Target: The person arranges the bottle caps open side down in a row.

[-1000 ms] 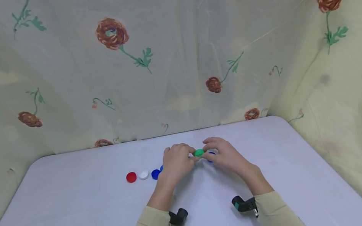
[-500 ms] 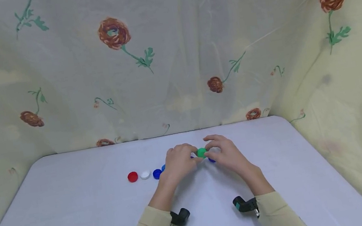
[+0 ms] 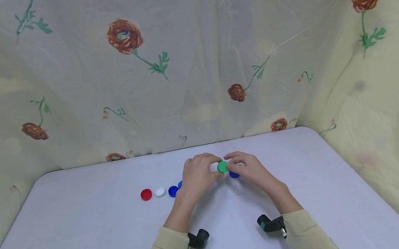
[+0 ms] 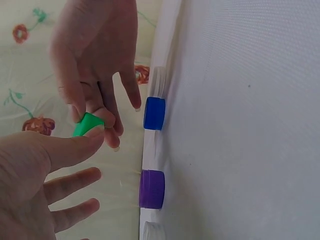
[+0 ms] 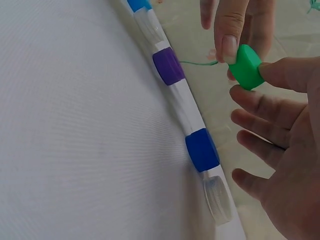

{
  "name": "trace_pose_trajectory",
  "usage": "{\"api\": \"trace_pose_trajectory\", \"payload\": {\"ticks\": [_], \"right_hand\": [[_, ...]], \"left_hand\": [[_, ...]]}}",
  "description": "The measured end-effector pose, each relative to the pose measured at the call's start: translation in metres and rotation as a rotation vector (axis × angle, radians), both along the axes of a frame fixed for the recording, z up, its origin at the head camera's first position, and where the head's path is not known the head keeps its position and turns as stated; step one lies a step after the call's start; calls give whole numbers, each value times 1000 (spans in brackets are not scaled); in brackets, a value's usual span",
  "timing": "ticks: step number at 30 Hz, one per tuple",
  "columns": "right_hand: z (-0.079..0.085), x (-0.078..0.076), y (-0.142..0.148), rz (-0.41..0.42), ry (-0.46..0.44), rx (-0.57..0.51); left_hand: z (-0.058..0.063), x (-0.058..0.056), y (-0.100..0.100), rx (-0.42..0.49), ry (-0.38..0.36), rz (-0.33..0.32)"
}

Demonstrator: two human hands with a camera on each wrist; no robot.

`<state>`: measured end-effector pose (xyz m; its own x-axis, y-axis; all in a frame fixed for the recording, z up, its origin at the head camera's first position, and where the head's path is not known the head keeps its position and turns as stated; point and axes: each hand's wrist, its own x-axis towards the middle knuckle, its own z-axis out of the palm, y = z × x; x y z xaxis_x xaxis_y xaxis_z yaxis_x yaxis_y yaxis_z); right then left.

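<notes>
Left hand (image 3: 199, 173) and right hand (image 3: 248, 167) both pinch the round green plastic cap (image 3: 222, 166), right of the head view's centre, tilted and clear of the white tabletop (image 3: 84, 234). Just below and right of it in that view, the round dark-blue plastic cap (image 3: 234, 174) lies partly covered, nearer the right hand. Hidden from the head camera, the ribbed purple plastic cap (image 5: 169, 66) shows in the wrist views; which hand grips more firmly I cannot tell.
</notes>
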<state>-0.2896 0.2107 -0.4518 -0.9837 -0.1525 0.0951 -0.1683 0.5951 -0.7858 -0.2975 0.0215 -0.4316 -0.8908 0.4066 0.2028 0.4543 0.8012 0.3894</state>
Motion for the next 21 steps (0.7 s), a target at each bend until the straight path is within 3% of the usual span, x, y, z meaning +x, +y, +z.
{"api": "trace_pose_trajectory", "payload": {"ticks": [11,16,21], "right_hand": [[0,1,2,38,-5,68],[2,1,1,76,61,121],[2,0,0,92,128,108]], "left_hand": [[-1,1,-2,-8,-7,18],[-2,1,-2,-14,-33,37],[-3,0,-3,-11,-61,34]]}}
